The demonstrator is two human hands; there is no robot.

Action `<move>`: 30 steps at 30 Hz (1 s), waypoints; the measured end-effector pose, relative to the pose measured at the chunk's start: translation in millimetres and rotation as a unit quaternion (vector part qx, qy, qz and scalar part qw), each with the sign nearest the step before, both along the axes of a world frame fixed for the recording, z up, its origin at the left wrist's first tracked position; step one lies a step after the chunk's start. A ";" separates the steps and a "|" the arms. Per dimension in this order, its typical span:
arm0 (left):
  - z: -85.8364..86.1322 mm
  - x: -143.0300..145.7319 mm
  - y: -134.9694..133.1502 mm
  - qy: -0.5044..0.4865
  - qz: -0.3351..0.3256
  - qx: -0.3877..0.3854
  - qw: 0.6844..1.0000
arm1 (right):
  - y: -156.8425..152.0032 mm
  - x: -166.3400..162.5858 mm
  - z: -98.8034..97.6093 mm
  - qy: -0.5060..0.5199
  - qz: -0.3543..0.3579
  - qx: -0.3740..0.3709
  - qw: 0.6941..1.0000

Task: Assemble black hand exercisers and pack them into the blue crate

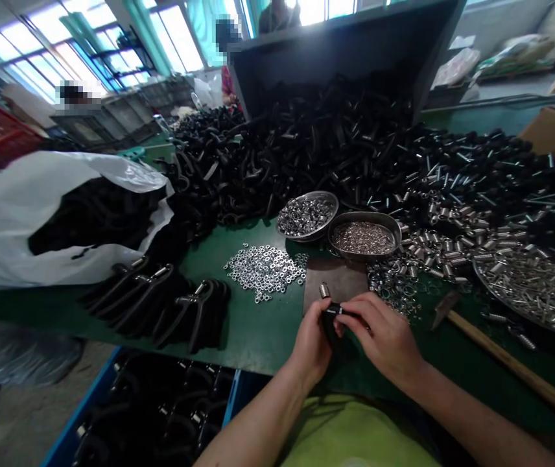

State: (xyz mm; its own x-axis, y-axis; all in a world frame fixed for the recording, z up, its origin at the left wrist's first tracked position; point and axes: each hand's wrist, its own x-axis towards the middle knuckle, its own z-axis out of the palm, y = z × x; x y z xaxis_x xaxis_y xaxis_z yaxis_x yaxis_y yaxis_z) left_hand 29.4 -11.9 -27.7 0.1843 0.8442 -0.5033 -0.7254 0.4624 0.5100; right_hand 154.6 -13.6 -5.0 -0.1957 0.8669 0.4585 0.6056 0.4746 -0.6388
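My left hand (310, 344) is closed round a black plastic part (334, 311), held low over the front edge of the green table. The fingers of my right hand (387, 337) pinch at the same part from the right; whether a small piece is between them is hidden. A short metal coil spring (325, 290) shows just above my left fingertips, but I cannot tell if it is attached to the part. Right behind my hands lies a flat metal plate (314, 275). A heap of small silver nut-like rings (262, 269) is spread to its left.
Behind stand a round bowl (307, 217) and an oval tin (365, 240) of small metal pieces. A hammer (506, 350) and a tray of pins (540, 285) lie right. Black parts (200, 311) line the left, above a blue crate (231, 395). A large black heap (316, 143) fills the back.
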 end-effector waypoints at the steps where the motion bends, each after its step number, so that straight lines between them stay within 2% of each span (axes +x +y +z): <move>1: -0.3 -0.3 -1.7 0.023 0.002 0.024 0.999 | 0.3 -1.4 -0.4 0.015 -0.010 -0.064 0.998; 3: -0.7 -1.8 -3.7 0.061 0.004 0.068 0.996 | 0.4 -2.8 0.5 0.043 0.003 -0.204 0.978; 4: -0.8 -2.9 -4.1 0.071 0.009 0.077 0.994 | 0.0 -3.0 1.3 0.046 0.015 -0.244 0.969; 5: -0.8 -3.9 -4.0 0.075 0.021 0.076 0.994 | -0.7 -3.0 1.9 0.040 0.024 -0.248 0.968; 9: -1.3 -6.3 -3.3 0.100 0.061 0.078 0.990 | -5.1 -2.8 1.0 0.011 0.040 -0.102 0.994; 10: -1.3 -6.4 -3.5 0.121 0.055 0.095 0.987 | -5.8 -2.6 0.2 0.023 0.041 -0.116 0.992; 13: -1.4 -6.4 -4.3 0.172 0.029 0.133 0.976 | -6.2 -1.3 -0.9 0.081 0.052 -0.284 0.954; 14: -1.5 -6.7 -4.4 0.176 0.025 0.132 0.975 | -6.2 -0.8 -0.5 0.087 0.052 -0.315 0.944; 15: -1.6 -7.0 -4.3 0.174 0.029 0.127 0.976 | -6.2 -0.3 0.1 0.083 0.052 -0.309 0.946; 18: -2.0 -8.4 -3.5 0.165 0.054 0.116 0.978 | -7.4 -0.8 1.5 0.044 0.037 -0.160 0.985; 19: -1.9 -9.0 -3.3 0.167 0.051 0.120 0.977 | -8.0 -1.4 1.6 0.043 0.035 -0.145 0.988; 22: -0.7 -10.7 -2.6 0.174 0.011 0.135 0.975 | -8.9 -2.4 0.3 0.065 0.048 -0.251 0.965; 23: -0.2 -11.2 -2.3 0.174 0.009 0.136 0.975 | -8.8 -2.3 -0.4 0.060 0.046 -0.263 0.962; 24: 0.1 -11.4 -2.1 0.173 0.014 0.135 0.976 | -8.4 -2.2 -1.1 0.045 0.048 -0.242 0.968; 27: -0.4 -10.9 -1.7 0.171 0.035 0.131 0.976 | -6.0 -2.1 -3.4 0.012 0.047 -0.111 0.993; 28: -0.9 -10.6 -1.8 0.173 0.030 0.132 0.976 | -4.9 -2.2 -4.0 0.024 0.050 -0.120 0.991; 30: -1.7 -10.6 -1.8 0.184 0.004 0.137 0.973 | -3.3 -2.2 -4.3 0.067 0.057 -0.217 0.972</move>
